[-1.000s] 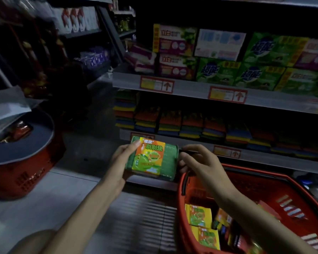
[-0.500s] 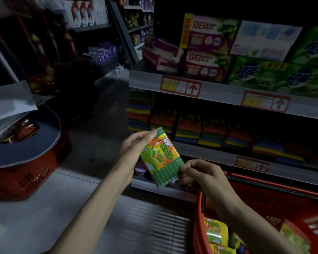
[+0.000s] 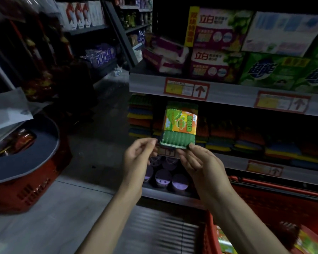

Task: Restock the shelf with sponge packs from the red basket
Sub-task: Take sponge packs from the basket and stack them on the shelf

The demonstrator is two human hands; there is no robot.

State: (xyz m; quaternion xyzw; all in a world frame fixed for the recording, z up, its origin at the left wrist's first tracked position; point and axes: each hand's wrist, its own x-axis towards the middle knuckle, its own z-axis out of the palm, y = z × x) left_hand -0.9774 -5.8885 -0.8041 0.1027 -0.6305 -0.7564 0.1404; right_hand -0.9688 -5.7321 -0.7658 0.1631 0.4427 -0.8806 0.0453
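Head camera shows the green sponge pack (image 3: 179, 125) held upright in front of the middle shelf (image 3: 228, 158), pinched by its bottom corners only: left hand (image 3: 136, 162) on one, right hand (image 3: 200, 165) on the other, fingers curled shut. Red basket (image 3: 264, 186) sits low right. Risky grip, I'd say: the slick wrapper could slip free, or nudge the stacked sponges (image 3: 246, 140) over.

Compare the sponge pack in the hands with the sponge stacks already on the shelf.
The held sponge pack stands upright, pinched at its bottom corners by the left hand and right hand; the shelf stacks lie flat. The pack is green with an orange-yellow label; the stacks show orange, yellow, blue and green layers, no label visible.
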